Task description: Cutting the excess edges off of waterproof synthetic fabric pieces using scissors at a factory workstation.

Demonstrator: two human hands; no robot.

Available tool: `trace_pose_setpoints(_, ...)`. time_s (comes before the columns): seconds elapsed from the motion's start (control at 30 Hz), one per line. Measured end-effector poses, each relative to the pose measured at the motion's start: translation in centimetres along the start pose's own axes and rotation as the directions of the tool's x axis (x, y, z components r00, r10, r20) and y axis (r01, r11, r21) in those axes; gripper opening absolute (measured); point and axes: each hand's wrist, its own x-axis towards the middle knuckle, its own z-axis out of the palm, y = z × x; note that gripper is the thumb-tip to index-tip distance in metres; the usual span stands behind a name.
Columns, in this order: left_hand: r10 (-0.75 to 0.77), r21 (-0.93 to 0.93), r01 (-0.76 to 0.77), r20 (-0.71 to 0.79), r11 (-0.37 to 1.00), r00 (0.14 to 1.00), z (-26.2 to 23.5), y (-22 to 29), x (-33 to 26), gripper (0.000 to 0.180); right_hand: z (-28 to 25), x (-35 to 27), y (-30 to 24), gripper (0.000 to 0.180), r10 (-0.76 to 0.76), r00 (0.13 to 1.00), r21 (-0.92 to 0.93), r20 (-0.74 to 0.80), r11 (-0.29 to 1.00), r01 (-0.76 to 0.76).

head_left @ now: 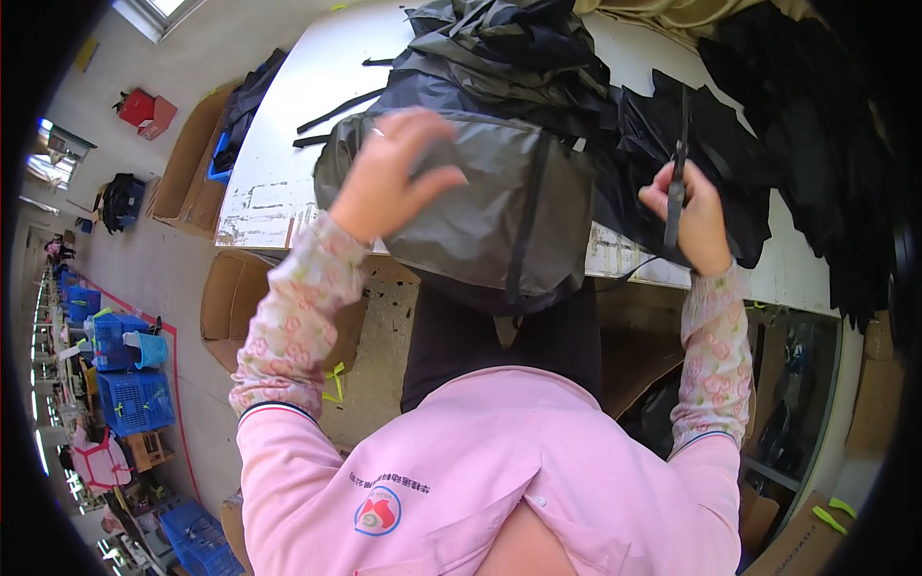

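A dark olive-grey fabric bag with a black strip down its side lies at the table's near edge, partly overhanging it. My left hand is over the bag's left part, thumb apart from the fingers. Its fingertips are slightly blurred, and whether they touch the cloth is unclear. To the right of the bag my right hand is closed around a long, narrow black strap, held lengthwise above black fabric. Where the strap's far end goes is hard to make out.
More dark fabric pieces are heaped behind the bag on the white table. A black fabric pile hangs over the table's right side. Cardboard boxes stand below and left. Blue crates line the floor far left.
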Motion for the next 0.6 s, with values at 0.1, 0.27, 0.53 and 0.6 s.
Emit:
trace_pose_setpoints(0.1, 0.109, -0.114, -0.076, 0.329, 0.991, 0.938, 3.9, 4.1, -4.1, 0.062, 2.6, -6.3, 2.1, 0.023, 0.172, 0.977, 0.07, 0.127, 0.981, -0.182)
trace_pose_setpoints(0.27, 0.168, -0.111, -0.129, 0.525, 0.985, 0.835, 8.2, 5.7, -7.4, 0.065, 9.5, -12.6, 3.3, 0.029, 0.21, 0.963, 0.093, 0.167, 0.969, -0.228)
trace_pose_setpoints(0.53, -0.036, -0.356, 0.291, 0.577, 0.888, 0.816, 9.3, 3.4, -6.4, 0.022, 12.3, -10.8, 1.5, 0.038, -0.098, 0.993, -0.15, 0.068, 0.983, 0.107)
trace_pose_setpoints(0.6, -0.103, -0.497, 0.486, 0.615, 0.719, 0.782, 9.0, 3.5, -6.0, 0.019, 12.2, -9.8, 0.9, 0.037, -0.15, 0.988, -0.141, 0.04, 0.978, 0.154)
